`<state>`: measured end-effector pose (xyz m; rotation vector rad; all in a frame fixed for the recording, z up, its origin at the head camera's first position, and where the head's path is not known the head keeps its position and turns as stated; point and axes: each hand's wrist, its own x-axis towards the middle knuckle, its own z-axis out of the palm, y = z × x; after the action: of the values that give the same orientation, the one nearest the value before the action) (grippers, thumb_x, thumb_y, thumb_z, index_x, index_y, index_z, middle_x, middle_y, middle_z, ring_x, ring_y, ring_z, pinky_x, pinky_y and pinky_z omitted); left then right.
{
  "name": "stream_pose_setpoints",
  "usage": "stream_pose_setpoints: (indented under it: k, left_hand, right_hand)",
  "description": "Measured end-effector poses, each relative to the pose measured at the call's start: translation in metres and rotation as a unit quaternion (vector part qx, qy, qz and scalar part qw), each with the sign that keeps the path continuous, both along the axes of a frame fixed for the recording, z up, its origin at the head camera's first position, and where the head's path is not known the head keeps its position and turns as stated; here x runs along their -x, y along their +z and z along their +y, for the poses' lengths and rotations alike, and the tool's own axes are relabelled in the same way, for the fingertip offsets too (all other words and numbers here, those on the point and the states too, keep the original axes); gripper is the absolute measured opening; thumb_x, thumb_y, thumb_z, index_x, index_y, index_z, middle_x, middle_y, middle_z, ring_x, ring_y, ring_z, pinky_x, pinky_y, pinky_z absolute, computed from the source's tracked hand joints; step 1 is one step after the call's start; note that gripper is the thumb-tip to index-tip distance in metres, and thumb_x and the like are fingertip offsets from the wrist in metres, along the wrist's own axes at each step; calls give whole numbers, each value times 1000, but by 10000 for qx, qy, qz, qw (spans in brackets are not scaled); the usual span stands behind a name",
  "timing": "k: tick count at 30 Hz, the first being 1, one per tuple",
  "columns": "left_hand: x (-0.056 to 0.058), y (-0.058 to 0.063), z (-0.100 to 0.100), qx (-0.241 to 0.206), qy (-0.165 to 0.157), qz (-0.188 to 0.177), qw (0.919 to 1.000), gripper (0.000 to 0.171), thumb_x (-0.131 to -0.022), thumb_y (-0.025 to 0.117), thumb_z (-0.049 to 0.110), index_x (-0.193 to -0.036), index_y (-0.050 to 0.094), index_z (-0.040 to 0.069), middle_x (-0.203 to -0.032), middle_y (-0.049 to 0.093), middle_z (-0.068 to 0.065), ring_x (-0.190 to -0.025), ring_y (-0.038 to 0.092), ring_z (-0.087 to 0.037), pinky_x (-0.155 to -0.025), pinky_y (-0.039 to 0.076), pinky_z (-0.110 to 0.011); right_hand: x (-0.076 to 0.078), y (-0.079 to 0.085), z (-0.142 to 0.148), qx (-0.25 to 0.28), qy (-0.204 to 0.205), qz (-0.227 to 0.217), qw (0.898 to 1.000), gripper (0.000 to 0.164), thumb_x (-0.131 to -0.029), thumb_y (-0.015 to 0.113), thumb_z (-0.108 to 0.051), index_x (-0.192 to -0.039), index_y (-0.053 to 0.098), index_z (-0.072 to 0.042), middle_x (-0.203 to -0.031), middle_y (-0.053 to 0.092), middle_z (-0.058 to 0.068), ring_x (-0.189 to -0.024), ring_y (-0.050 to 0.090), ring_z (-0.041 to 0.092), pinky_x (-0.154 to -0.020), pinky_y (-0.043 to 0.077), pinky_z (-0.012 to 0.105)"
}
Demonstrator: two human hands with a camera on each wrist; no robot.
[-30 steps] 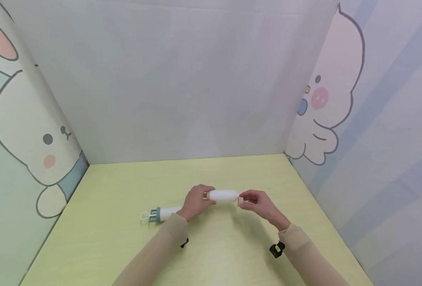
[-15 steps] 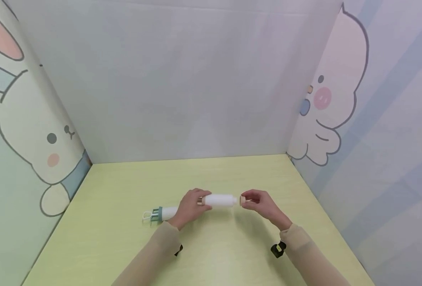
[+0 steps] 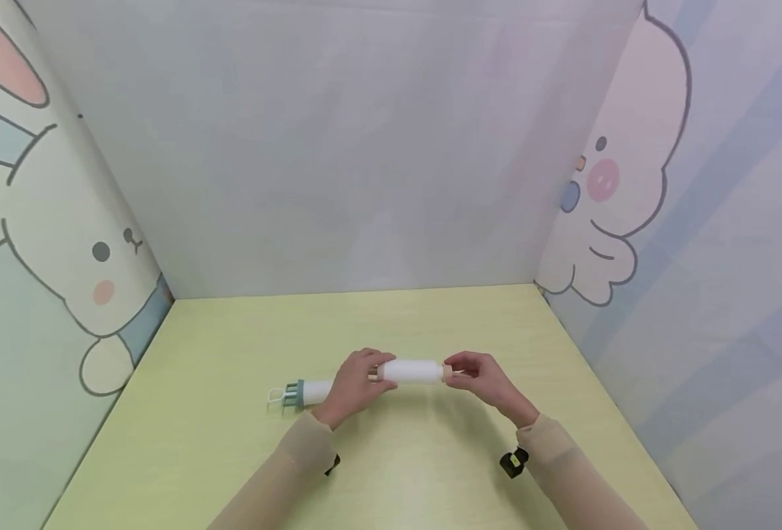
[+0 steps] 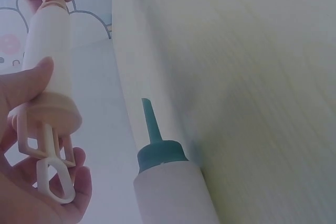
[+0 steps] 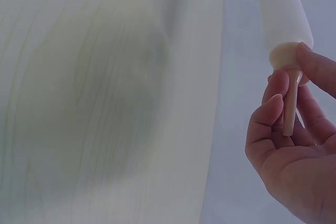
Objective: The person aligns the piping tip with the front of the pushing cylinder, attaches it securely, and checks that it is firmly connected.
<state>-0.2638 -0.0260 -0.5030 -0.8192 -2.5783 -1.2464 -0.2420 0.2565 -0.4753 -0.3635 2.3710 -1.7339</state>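
Observation:
My left hand (image 3: 354, 380) grips a white dispensing syringe (image 3: 412, 372) at its beige rear end. In the left wrist view, a beige end piece with an open frame and a white loop handle (image 4: 70, 191) sit by my palm. My right hand (image 3: 487, 379) pinches the beige nozzle cap (image 5: 283, 55), which now sits against the front end of the barrel. Its narrow spout (image 5: 290, 106) points back between my fingers. The syringe is held roughly level above the table.
A second white syringe (image 3: 316, 392) with teal ends lies on the pale yellow table (image 3: 391, 464), partly hidden behind my left hand. Its teal nozzle (image 4: 161, 153) shows in the left wrist view. Cartoon-printed side walls and a plain back wall (image 3: 351, 147) enclose the table.
Half a second ago a gap showed between the nozzle cap and the barrel. The barrel has since shifted slightly right, and the cap meets its end. The second syringe stays put.

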Motion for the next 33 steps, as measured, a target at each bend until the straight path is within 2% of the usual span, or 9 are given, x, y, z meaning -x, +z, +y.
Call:
stream_pose_setpoints:
  k: [4, 10, 15, 23, 28, 33]
  left_hand:
    - [-1, 1, 1, 34, 3, -18, 10000, 43, -75, 83, 20, -114, 69, 11, -109, 60, -4, -97, 56, -21, -74, 51, -23]
    - [-1, 1, 2, -17, 18, -96, 10000, 43, -74, 83, 20, -114, 69, 11, -108, 60, -4, -97, 56, -21, -74, 51, -23]
    - [0, 0, 2, -50, 25, -252, 9997, 43, -74, 83, 19, -114, 69, 11, -107, 61, -3, -97, 57, -20, -75, 51, -24]
    - [-2, 5, 2, -20, -11, -372, 9993, 44, -75, 83, 19, -115, 69, 10, -108, 62, -2, -97, 59, -21, -75, 51, -25]
    - [-3, 7, 2, -28, -23, -410, 9992, 44, -75, 83, 18, -116, 68, 9, -109, 62, -3, -97, 60, -20, -76, 51, -24]
    - [-1, 7, 3, 15, -35, -380, 9993, 45, -75, 83, 20, -116, 68, 10, -108, 61, -2, -97, 60, -19, -76, 50, -22]
  right_hand:
    - [6, -13, 3, 103, 5, 46, 9999, 34, -85, 72, -5, -115, 61, 7, -114, 61, 22, -97, 63, 30, -77, 53, 34]
    - [8, -14, 1, 258, -6, 46, 9997, 37, -83, 74, -7, -115, 62, 5, -115, 61, 21, -100, 62, 31, -78, 53, 34]
    - [7, -15, 0, 352, 13, 130, 9993, 34, -83, 73, -3, -114, 62, 7, -115, 60, 22, -101, 62, 34, -79, 53, 36]
    - [6, -13, -3, 247, -149, 79, 9996, 32, -80, 76, -3, -109, 64, 5, -112, 61, 19, -98, 63, 32, -78, 53, 36]
    - [6, -13, -1, 38, -165, 119, 9998, 32, -82, 76, -9, -110, 65, 3, -111, 63, 18, -97, 64, 30, -78, 53, 36]
    - [6, -11, 0, -219, -213, -63, 9995, 34, -85, 74, -20, -113, 66, -3, -107, 66, 12, -94, 64, 27, -78, 51, 45]
